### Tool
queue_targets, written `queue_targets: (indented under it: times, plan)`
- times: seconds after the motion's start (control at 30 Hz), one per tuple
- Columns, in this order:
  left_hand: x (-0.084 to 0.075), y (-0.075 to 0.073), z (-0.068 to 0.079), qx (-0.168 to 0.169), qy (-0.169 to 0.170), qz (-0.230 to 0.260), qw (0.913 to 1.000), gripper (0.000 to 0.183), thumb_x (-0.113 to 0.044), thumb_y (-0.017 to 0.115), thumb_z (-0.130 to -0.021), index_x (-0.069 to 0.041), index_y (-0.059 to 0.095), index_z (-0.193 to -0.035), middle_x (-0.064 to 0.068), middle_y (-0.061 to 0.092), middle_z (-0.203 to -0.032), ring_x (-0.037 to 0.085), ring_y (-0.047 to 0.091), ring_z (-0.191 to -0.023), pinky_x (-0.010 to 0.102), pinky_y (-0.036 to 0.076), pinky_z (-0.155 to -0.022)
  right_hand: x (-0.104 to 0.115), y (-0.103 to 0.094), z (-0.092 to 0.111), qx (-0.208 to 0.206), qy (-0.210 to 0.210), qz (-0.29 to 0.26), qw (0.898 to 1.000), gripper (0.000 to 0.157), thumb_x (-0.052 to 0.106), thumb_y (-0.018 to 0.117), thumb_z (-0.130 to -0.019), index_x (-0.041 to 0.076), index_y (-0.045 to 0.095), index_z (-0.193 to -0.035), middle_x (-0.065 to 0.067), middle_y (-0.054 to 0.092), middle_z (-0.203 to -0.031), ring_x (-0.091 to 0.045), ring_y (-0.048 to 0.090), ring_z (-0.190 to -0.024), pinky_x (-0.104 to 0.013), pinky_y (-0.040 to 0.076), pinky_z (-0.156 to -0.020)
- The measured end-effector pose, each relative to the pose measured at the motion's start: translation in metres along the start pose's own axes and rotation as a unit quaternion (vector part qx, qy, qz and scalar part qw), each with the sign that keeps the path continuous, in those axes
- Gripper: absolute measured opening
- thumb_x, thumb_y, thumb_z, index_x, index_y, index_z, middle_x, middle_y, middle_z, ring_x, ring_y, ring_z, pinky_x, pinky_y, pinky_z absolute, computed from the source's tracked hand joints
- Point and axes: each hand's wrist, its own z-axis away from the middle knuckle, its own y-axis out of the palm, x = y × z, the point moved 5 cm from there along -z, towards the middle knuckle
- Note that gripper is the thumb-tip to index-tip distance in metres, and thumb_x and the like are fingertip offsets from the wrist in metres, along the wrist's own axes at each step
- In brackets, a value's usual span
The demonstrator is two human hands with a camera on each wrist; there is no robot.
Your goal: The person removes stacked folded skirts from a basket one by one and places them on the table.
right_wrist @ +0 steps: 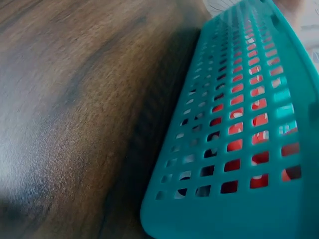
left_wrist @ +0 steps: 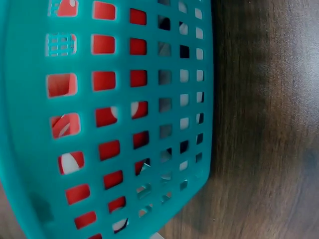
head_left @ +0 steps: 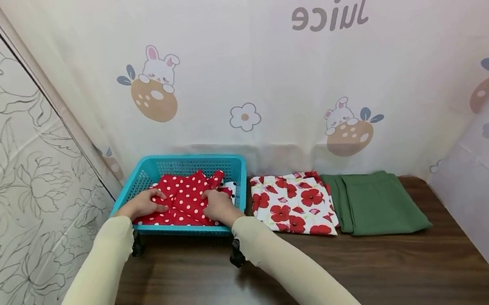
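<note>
A red cloth with white polka dots (head_left: pixel 187 193) lies rumpled inside a turquoise plastic basket (head_left: pixel 238 174). My left hand (head_left: pixel 143 204) reaches over the front left of the basket and rests on the cloth, thumb and fingers apart. On the cloth's right side my right hand (head_left: pixel 219 206) touches it, with a gap between thumb and index finger. Some fingertips of both hands are hidden. White fabric with black dots (head_left: pixel 231 185) peeks out beneath the red cloth. Both wrist views show the basket's perforated wall (left_wrist: pixel 124 92) with red and pale fabric behind it.
Right of the basket lies a folded white cloth with red flowers (head_left: pixel 295 205). A folded green cloth (head_left: pixel 378 204) sits beside it. All stand on a dark wooden table (head_left: pixel 189 294), with a printed curtain (head_left: pixel 237 60) behind and a flower-patterned panel (head_left: pixel 8 152) at left.
</note>
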Motion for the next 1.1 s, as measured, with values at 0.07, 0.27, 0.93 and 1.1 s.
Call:
queue_targets:
  times: [0.07, 0.27, 0.93, 1.1]
  plan:
    - [-0.002, -0.001, 0.0, -0.002, 0.005, -0.003, 1.0, 0.06, -0.026, 0.082, -0.088, -0.005, 0.052, -0.135, 0.029, 0.045, -0.143, 0.045, 0.043, -0.129, 0.049, 0.054, -0.098, 0.002, -0.001, 0.003, -0.013, 0.015, 0.038, 0.999, 0.067, 0.015, 0.089, -0.078, 0.013, 0.06, -0.139, -0.012, 0.06, -0.135, -0.03, 0.049, -0.127, -0.05, 0.055, -0.098]
    - [-0.004, -0.002, 0.001, -0.012, 0.018, -0.007, 0.9997, 0.061, -0.025, 0.083, -0.087, -0.004, 0.053, -0.136, 0.03, 0.046, -0.142, 0.046, 0.044, -0.129, 0.047, 0.057, -0.095, 0.005, -0.007, 0.011, -0.033, 0.053, 0.075, 0.995, 0.074, 0.017, 0.09, -0.075, 0.01, 0.057, -0.141, -0.022, 0.048, -0.139, -0.038, 0.046, -0.129, -0.053, 0.057, -0.094]
    - [0.003, 0.0, -0.002, -0.032, 0.04, 0.001, 0.9987, 0.072, -0.028, 0.085, -0.085, -0.007, 0.051, -0.146, 0.03, 0.037, -0.153, 0.051, 0.037, -0.136, 0.05, 0.058, -0.096, -0.01, -0.018, 0.007, -0.064, 0.035, -0.136, 0.988, 0.062, 0.011, 0.084, -0.082, 0.013, 0.06, -0.14, -0.014, 0.055, -0.136, -0.03, 0.047, -0.13, -0.047, 0.062, -0.085]
    - [0.003, -0.002, -0.003, -0.047, 0.038, 0.0, 0.9982, 0.066, -0.025, 0.084, -0.086, -0.007, 0.054, -0.143, 0.032, 0.035, -0.154, 0.051, 0.035, -0.136, 0.053, 0.056, -0.097, -0.01, -0.019, 0.004, -0.045, 0.032, -0.209, 0.976, 0.062, 0.009, 0.081, -0.085, 0.014, 0.06, -0.143, -0.015, 0.054, -0.143, -0.031, 0.049, -0.129, -0.044, 0.062, -0.086]
